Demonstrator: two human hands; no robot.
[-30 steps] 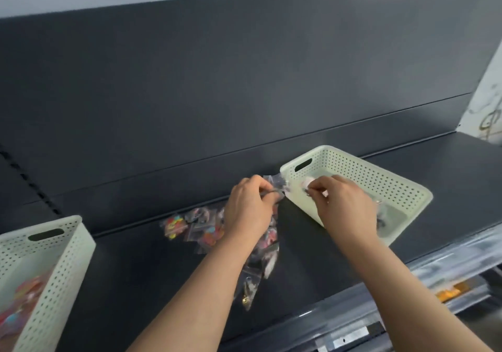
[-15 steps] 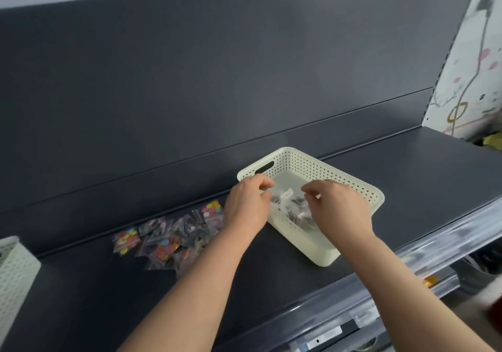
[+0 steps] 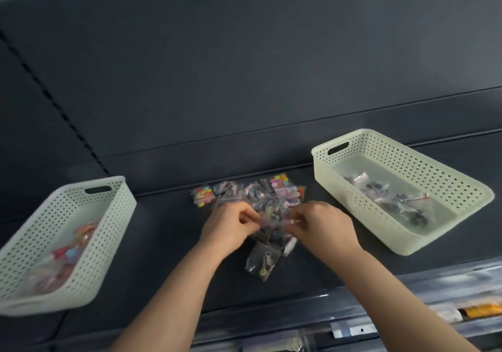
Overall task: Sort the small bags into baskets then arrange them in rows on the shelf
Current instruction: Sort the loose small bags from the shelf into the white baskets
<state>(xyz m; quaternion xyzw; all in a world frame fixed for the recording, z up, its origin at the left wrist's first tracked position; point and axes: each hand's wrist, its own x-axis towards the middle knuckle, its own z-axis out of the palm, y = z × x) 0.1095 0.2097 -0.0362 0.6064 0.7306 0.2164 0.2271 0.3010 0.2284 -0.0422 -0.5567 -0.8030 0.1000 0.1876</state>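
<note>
Even soft light; overall motion blur; wide-angle warping at edges.

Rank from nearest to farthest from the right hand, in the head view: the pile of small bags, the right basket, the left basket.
1. pile of small bags, centre, touching the right hand.
2. right basket, just to the hand's right.
3. left basket, far left.

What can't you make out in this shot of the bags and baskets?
Head view, left basket: corner cut off by the left edge.
Head view, pile of small bags: middle hidden under left hand and right hand.
Head view, fingertips: blur hides whether they pinch anything.
Head view, right basket: bagged contents blurred.
</note>
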